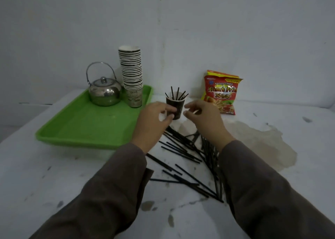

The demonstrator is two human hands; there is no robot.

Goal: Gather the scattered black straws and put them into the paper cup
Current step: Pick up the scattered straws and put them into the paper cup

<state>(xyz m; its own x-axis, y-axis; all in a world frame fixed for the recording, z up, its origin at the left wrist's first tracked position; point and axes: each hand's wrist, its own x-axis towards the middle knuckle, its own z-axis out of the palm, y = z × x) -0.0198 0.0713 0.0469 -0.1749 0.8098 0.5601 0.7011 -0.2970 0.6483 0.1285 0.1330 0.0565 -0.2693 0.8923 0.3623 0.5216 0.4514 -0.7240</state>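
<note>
White walls meet in a corner behind a white, stained tabletop (54, 180), seen from a camera worn on a person's head. Both arms reach forward in dark brown sleeves.

Between the two hands stands a dark paper cup (175, 108), upright, with several black straws (176, 93) poking out of its top. The left hand (154, 120) is at the cup's left side, fingers curled and touching its wall; whether it truly grips the cup is unclear. The right hand (203, 119) is just right of the cup, fingers curled loosely with a gap between thumb and fingertips, holding nothing that can be seen.

Below the hands and between the forearms, many loose black straws (183, 153) lie scattered and crossing one another on the table, some running under the right wrist.

Left of the left hand sits a green tray (81, 126) carrying a shiny metal kettle (105, 91) and a tall stack of paper cups (132, 75). Beyond the right hand, a red and yellow snack packet (222, 93) leans against the wall. A pale brown stain (262, 148) spreads over the table to the right of the right forearm.
</note>
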